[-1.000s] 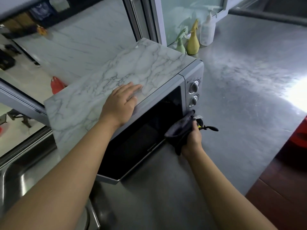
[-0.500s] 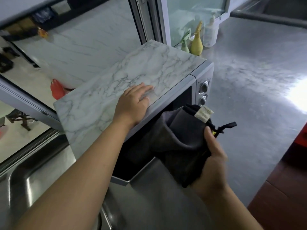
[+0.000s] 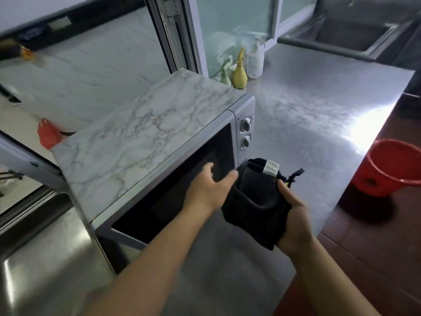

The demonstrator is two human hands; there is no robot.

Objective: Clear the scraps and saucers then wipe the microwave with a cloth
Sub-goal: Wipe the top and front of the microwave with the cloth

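Now the left hand has come off the microwave top and reaches, fingers spread, toward the dark cloth, which the right hand grips bunched before the door; probably refolding before more wiping.

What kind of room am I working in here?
Most likely a kitchen: a microwave stands on a stainless steel counter, a steel sink lies to its left, and spray bottles stand by the window.
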